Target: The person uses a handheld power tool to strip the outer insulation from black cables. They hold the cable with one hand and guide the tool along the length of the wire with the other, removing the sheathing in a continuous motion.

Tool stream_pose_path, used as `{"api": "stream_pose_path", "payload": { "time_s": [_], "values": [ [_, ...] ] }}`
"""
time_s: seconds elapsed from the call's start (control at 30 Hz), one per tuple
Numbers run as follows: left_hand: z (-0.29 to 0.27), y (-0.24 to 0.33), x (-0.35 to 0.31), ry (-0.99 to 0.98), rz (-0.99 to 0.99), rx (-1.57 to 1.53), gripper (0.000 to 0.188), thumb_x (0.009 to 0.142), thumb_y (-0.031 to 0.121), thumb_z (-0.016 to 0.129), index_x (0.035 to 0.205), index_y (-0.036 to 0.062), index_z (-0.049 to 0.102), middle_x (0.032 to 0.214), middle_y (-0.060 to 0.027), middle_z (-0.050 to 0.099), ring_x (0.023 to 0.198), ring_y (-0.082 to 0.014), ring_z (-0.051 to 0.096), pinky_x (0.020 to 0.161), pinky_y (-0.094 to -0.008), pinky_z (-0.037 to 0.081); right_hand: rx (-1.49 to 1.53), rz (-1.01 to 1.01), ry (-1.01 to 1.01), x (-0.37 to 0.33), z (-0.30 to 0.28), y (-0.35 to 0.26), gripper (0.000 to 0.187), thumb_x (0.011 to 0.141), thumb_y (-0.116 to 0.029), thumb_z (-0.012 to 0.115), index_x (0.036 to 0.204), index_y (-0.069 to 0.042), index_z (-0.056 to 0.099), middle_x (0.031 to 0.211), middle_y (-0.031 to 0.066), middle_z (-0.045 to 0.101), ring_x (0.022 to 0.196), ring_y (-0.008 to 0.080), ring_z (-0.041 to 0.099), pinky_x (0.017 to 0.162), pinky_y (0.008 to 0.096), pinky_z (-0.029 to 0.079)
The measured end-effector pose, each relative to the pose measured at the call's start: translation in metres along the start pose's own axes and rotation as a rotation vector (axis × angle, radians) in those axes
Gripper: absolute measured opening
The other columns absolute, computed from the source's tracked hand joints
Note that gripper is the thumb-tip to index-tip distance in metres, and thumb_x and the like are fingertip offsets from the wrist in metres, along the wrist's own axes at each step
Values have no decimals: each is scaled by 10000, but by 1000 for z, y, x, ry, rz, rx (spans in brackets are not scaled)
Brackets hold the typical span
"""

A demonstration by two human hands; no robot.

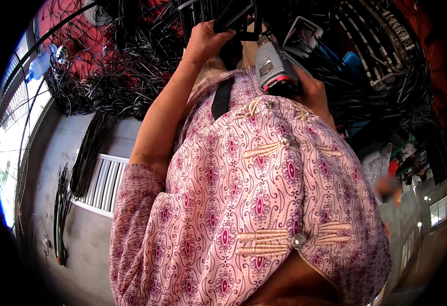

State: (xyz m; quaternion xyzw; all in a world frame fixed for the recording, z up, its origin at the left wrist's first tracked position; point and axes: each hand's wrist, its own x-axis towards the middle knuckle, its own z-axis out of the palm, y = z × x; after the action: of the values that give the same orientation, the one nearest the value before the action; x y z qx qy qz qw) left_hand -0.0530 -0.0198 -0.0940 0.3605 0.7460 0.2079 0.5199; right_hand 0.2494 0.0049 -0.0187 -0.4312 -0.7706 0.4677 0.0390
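Note:
At the top of the head view, my left hand (203,42) is closed on a black frame (219,15) with dark flat strips about it. Its thumb points to the right, and its fingers are partly hidden. My right hand (312,91) is wrapped round a grey power tool with red trim (275,65), held close in front of my body. The tool's front end points up toward the black frame, and the body of the tool hides some of the right hand's fingers. A loose black strip (222,99) lies across my patterned shirt.
Tangled black strips (116,76) cover the red floor (70,23) on the left. On the right lie a coil of black strips (386,99) and a grey open frame (303,36). A blue-tinted plastic bottle (39,66) is at far left. Another person (388,189) appears at right.

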Motion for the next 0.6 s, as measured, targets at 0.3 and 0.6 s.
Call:
{"api": "stream_pose_path", "payload": {
  "time_s": [0.3,0.6],
  "values": [
    [0,4,-4,2,10,-17,258,801,221,759,953,16,717,676,-6,648,637,-42,527,619,-262,482,-32,5,-43,6,-3,-5,599,657,-116,795,1203,-49,559,909,200,687,823,368,679,711,429,551],
    [-2,1,-5,-6,27,7,275,801,222,759,961,5,707,668,-9,634,635,-46,519,603,-269,472,-59,132,-91,12,0,-15,547,678,-92,764,1187,-78,562,886,204,685,821,396,666,709,445,545]
  ]
}}
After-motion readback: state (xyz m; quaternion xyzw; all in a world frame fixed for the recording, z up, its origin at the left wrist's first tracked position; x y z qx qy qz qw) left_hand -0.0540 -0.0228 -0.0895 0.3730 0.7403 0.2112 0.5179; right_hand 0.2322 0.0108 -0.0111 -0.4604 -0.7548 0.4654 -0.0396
